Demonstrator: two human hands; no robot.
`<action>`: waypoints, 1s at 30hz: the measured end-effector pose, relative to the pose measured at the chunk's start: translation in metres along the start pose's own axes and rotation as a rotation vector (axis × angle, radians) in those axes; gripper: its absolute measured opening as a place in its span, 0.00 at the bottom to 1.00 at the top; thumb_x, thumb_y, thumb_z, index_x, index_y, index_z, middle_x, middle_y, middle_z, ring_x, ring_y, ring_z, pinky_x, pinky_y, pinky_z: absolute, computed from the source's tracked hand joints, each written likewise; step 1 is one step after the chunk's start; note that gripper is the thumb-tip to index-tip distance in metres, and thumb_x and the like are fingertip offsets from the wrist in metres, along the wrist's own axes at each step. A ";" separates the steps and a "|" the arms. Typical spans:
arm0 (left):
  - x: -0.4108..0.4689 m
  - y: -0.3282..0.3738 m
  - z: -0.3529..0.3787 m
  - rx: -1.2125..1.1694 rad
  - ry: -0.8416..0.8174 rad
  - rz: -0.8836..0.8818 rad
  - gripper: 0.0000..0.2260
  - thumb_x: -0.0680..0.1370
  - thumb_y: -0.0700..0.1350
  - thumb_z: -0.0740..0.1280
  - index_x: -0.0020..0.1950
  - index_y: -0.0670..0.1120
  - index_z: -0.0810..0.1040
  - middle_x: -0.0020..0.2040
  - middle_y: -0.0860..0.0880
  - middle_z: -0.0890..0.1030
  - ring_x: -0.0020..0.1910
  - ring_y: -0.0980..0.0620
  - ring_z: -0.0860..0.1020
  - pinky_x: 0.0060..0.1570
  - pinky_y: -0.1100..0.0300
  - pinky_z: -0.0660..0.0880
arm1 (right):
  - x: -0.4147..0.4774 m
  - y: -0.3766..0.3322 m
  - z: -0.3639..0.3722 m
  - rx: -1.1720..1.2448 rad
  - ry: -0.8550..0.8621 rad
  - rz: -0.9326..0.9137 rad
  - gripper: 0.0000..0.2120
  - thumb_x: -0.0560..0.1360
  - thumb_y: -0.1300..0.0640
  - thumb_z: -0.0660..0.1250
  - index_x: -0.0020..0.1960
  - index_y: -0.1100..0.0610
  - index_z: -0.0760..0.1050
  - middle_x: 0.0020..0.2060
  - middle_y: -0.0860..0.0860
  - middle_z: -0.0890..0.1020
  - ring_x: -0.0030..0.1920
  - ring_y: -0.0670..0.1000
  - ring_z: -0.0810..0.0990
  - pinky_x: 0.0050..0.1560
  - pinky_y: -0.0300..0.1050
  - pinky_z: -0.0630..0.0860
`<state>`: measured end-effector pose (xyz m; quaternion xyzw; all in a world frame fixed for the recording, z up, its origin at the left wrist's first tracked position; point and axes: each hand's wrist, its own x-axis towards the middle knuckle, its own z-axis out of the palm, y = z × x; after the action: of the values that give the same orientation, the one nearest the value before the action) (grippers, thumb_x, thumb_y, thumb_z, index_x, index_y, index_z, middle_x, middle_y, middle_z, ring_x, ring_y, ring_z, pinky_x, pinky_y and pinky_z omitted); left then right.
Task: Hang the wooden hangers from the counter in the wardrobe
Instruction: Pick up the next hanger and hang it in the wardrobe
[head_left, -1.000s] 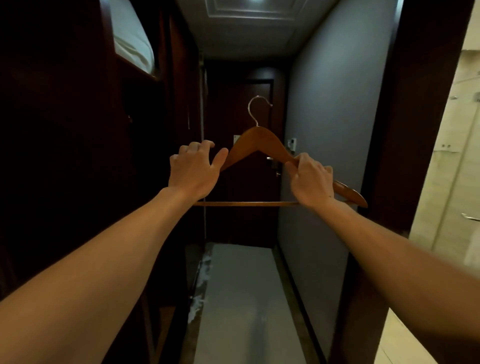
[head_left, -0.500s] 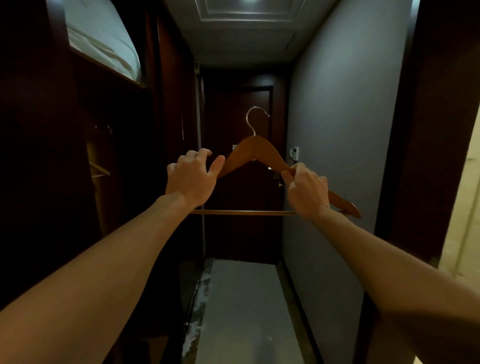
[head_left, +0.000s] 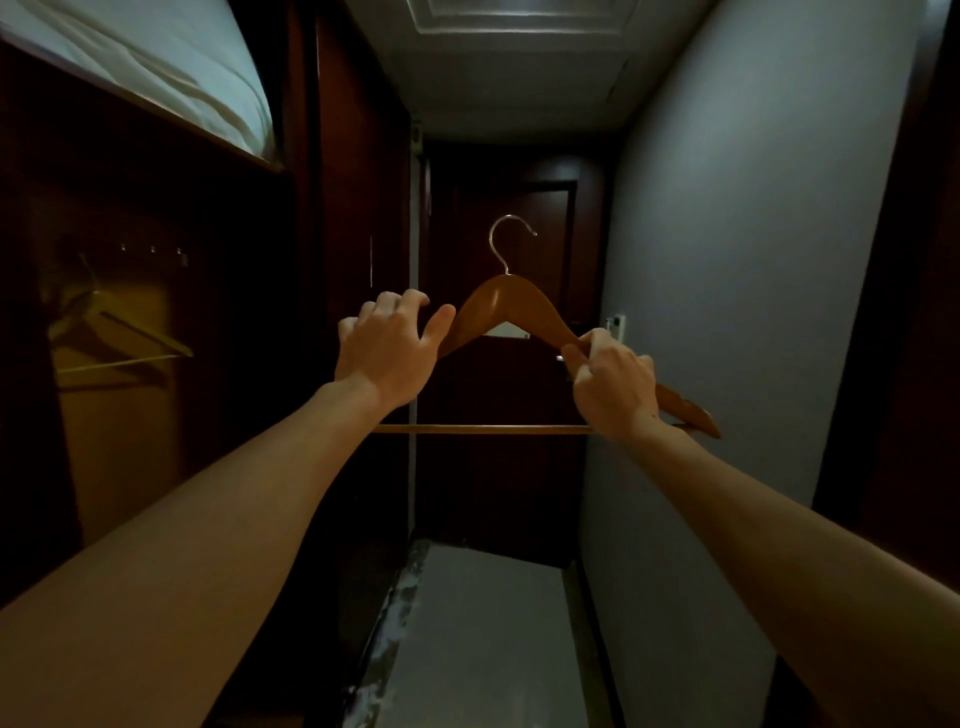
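I hold a wooden hanger (head_left: 506, 306) upright at arm's length, its metal hook (head_left: 506, 239) pointing up. My left hand (head_left: 387, 351) grips the hanger's left shoulder and hides that end. My right hand (head_left: 615, 387) is closed around the right shoulder, whose tip sticks out past it. The hanger's crossbar (head_left: 483, 429) runs level between my wrists. On my left stands the open dark wardrobe (head_left: 156, 322), where another wooden hanger (head_left: 122, 338) hangs dimly lit.
White folded bedding (head_left: 156, 67) lies on the wardrobe's top shelf. A narrow corridor runs ahead to a dark door (head_left: 514, 364). A grey wall (head_left: 753, 260) closes the right side, and the pale floor (head_left: 478, 639) stretches below.
My view has swung left, bringing more of the wardrobe interior and the hanging hanger into sight. The held hanger and both hands have dropped slightly in the picture, grip unchanged.
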<state>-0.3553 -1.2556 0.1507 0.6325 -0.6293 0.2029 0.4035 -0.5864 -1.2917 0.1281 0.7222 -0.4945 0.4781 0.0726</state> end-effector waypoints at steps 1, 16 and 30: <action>0.004 0.000 0.007 0.008 0.004 -0.004 0.25 0.82 0.61 0.50 0.69 0.47 0.71 0.65 0.44 0.75 0.65 0.45 0.72 0.65 0.44 0.63 | 0.006 0.006 0.004 0.006 -0.003 -0.001 0.10 0.82 0.52 0.56 0.51 0.56 0.72 0.41 0.50 0.79 0.42 0.51 0.76 0.53 0.50 0.61; 0.087 -0.044 0.115 0.056 -0.011 -0.061 0.25 0.82 0.61 0.49 0.69 0.48 0.72 0.64 0.44 0.75 0.65 0.44 0.72 0.65 0.43 0.63 | 0.088 0.064 0.110 0.086 -0.073 -0.028 0.09 0.82 0.50 0.55 0.51 0.54 0.71 0.38 0.46 0.75 0.40 0.48 0.72 0.61 0.54 0.62; 0.214 -0.140 0.191 0.093 0.032 -0.073 0.26 0.81 0.63 0.49 0.67 0.48 0.73 0.63 0.43 0.75 0.63 0.43 0.72 0.63 0.43 0.63 | 0.212 0.070 0.241 0.099 -0.058 -0.059 0.11 0.82 0.50 0.55 0.47 0.55 0.70 0.38 0.50 0.77 0.37 0.47 0.72 0.53 0.50 0.61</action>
<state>-0.2421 -1.5535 0.1655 0.6697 -0.5892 0.2274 0.3908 -0.4804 -1.6027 0.1352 0.7529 -0.4504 0.4785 0.0363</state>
